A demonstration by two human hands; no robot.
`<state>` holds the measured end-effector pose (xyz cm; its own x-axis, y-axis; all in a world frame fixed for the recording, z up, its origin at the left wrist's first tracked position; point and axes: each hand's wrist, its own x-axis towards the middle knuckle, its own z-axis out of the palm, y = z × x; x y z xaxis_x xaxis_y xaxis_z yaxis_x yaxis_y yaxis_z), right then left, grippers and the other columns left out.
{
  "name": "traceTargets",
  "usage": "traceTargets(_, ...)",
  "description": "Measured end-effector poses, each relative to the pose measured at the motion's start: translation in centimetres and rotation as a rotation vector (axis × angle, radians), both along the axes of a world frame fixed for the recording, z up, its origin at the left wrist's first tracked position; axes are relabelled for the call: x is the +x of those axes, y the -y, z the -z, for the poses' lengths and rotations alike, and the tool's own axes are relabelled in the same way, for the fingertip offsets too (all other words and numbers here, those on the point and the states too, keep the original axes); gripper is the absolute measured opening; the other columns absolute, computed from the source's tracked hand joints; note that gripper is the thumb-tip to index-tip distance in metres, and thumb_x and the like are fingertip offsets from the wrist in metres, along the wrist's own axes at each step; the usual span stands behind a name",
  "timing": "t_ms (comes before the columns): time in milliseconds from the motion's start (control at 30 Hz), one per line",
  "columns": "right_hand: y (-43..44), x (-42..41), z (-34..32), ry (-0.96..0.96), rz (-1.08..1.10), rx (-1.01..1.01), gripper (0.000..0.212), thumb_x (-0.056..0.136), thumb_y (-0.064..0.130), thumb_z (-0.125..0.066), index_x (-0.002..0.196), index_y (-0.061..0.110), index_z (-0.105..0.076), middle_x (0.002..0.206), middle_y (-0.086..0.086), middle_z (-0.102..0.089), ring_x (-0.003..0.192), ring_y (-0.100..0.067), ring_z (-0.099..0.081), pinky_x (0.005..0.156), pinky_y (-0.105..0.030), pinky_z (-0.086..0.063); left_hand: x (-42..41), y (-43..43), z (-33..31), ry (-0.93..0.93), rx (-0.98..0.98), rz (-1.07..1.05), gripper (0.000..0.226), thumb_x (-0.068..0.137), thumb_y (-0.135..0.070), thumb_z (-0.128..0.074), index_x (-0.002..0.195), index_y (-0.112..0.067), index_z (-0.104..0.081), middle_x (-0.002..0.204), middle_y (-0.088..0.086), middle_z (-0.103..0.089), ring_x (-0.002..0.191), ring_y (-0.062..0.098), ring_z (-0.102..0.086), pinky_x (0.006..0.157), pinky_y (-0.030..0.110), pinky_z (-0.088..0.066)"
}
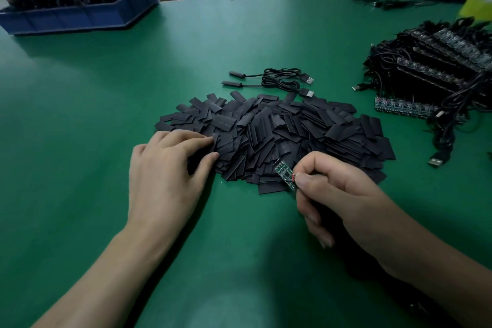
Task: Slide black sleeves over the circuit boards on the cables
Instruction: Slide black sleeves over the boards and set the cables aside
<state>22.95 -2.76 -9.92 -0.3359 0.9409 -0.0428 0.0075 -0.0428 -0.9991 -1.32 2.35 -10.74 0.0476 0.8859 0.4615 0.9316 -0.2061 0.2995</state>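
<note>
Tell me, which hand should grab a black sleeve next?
Left. The left hand touches the sleeve pile, while the right hand is busy pinching the circuit board.

- From my remote seat I see the left hand (170,168) lying at the near-left edge of the pile of black sleeves (279,130), its fingers (205,138) touching the pile; I cannot tell whether they pinch one.
- The right hand (346,194) pinches a small green circuit board (285,174) at its lower end, the board tilted over the pile's near edge.
- Beyond the pile, I count two sleeved cables (269,80) side by side on the green surface (106,88).
- A heap of bare-board cables (431,72) sits at the right.
- A blue bin (80,16) stands far left.
</note>
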Motion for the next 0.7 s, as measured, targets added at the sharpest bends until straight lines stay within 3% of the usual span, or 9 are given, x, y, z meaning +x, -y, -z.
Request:
traceTargets(267,0.0,0.2,0.1,0.010,0.003,0.006,0.022,0.096,0.033,-0.054,0.086,0.013,-0.051,0.061,-0.003,-0.052,0.043,-0.018,-0.043,0.048,-0.031,-0.040,-0.2,0.0,0.3,0.150,0.104,0.010,0.011,0.094,-0.028,-0.073,0.099,-0.026,-0.082,0.104,-0.013,-0.075,0.099,0.019,-0.063,0.088,0.044,-0.050)
traceTargets(400,-0.2,0.2,0.1,-0.051,0.072,-0.017,0.030,0.099,0.038,-0.061,0.088,0.010,-0.054,0.060,-0.002,-0.046,0.044,-0.016,-0.040,0.047,-0.028,-0.042,0.6,1.1,-0.3,0.546,0.067,0.142,0.010,0.093,-0.023,-0.073,0.098,-0.028,-0.081,0.092,-0.016,-0.076,0.084,0.001,-0.066,0.079,0.015,-0.048)
traceTargets(467,-0.3,0.2,0.2,-0.078,0.095,-0.045,0.039,0.096,0.038,-0.063,0.099,0.000,-0.055,0.059,0.000,-0.040,0.044,-0.014,-0.037,0.045,-0.026,-0.041,1.5,2.2,-0.5,0.780,-0.089,0.246,0.009,0.090,-0.026,-0.075,0.094,-0.030,-0.082,0.085,-0.012,-0.078,0.076,-0.002,-0.068,0.073,0.012,-0.049)
traceTargets(533,-0.4,0.1,0.3,-0.084,0.103,-0.056,0.041,0.091,0.036,-0.062,0.102,-0.003,-0.056,0.058,0.001,-0.037,0.044,-0.013,-0.034,0.044,-0.024,-0.039,2.6,3.1,-0.5,0.900,-0.225,0.361,0.011,0.086,-0.028,-0.077,0.095,-0.030,-0.083,0.081,-0.005,-0.078,0.071,0.002,-0.067,0.070,0.012,-0.050)
traceTargets(700,-0.2,-0.2,0.1,-0.044,0.072,-0.016,0.015,0.091,0.033,-0.064,0.077,0.027,-0.068,0.052,0.009,-0.044,0.041,-0.010,-0.031,0.041,-0.024,-0.034,3.8,3.9,-0.1,0.785,-0.278,0.475,0.015,0.087,-0.026,-0.074,0.099,-0.032,-0.082,0.078,-0.007,-0.075,0.072,0.010,-0.067,0.072,0.018,-0.050)
